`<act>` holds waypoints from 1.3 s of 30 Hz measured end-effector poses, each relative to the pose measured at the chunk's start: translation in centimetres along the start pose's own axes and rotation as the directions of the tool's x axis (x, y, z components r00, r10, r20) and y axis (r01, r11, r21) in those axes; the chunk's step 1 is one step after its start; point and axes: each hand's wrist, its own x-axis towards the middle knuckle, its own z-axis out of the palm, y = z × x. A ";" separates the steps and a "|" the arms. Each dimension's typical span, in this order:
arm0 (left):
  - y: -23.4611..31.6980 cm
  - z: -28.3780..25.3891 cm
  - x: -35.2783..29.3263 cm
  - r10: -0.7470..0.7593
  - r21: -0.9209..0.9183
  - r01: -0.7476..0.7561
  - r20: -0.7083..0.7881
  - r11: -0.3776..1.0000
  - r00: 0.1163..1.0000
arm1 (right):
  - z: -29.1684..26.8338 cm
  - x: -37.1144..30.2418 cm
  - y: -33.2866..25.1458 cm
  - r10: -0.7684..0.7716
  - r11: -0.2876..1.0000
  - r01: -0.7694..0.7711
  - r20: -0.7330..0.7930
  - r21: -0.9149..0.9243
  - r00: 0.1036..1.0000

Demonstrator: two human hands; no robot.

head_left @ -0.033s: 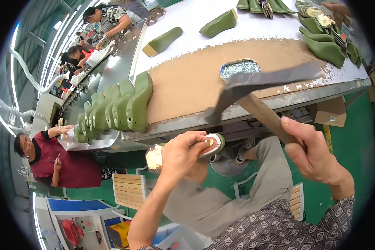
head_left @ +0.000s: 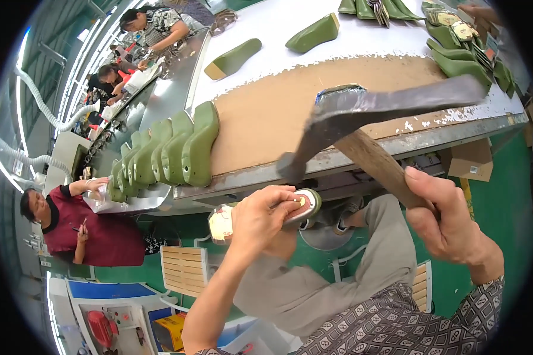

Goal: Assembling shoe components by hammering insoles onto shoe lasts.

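My right hand (head_left: 447, 219) is closed round the wooden handle of a hammer (head_left: 376, 160). Its dark metal head is raised above and in front of my left hand, with a round striking face at the left and a long flat claw at the right. Across my lap lies a green shoe last (head_left: 315, 204) with a white and reddish insole piece on its end. My left hand (head_left: 260, 216) rests on it, thumb and forefinger pinched against that piece; what they pinch is too small to make out. A cream patterned part (head_left: 221, 225) shows at the last's other end.
Ahead stands a worktable (head_left: 266, 130) with a metal edge. Behind the hammer head a tray of nails (head_left: 340, 90) is partly hidden. Several green lasts (head_left: 198, 145) stand in a row at the left; more lie farther back. A person in dark red (head_left: 95, 228) is at the left.
The hammer head has shifted slightly, its striking face a little left and lower, and now hides more of the nail tray. My left hand and the last have stayed nearly still.
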 end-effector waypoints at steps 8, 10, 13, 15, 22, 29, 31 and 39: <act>1.0 -0.3 0.4 -0.161 0.152 0.147 0.081 0.977 0.984 | 1.4 1.2 -0.3 0.392 0.920 -0.377 0.317 -0.109 0.864; 1.0 -1.4 -0.1 -0.014 0.198 -0.002 0.081 0.980 0.997 | 1.7 0.6 -0.2 0.315 0.948 -0.317 0.207 -0.025 0.926; 0.0 -3.6 0.0 0.248 0.390 -0.289 0.154 0.874 0.957 | 0.4 -1.1 -0.6 0.320 0.947 -0.321 0.039 0.014 0.946; -1.2 -3.4 -0.1 0.342 0.508 -0.411 0.227 0.757 0.912 | 0.1 -2.1 -0.1 0.427 0.899 -0.430 0.058 0.080 0.902; 0.5 -2.4 -0.5 0.273 0.506 -0.341 0.207 0.792 0.940 | 0.8 -3.7 1.2 0.358 0.932 -0.358 0.021 0.054 0.934; 0.7 -2.2 -0.7 0.203 0.536 -0.310 0.250 0.785 0.947 | -0.6 -0.7 -0.4 0.253 0.967 -0.249 0.074 -0.062 0.965; 0.6 -2.3 -1.1 0.237 0.531 -0.326 0.230 0.783 0.944 | -0.9 -0.8 -0.4 0.115 0.990 -0.104 -0.127 0.093 0.985; 0.8 -1.9 -0.2 0.206 0.535 -0.319 0.261 0.783 0.943 | 0.6 2.5 -1.2 0.625 0.780 -0.547 0.359 -0.303 0.693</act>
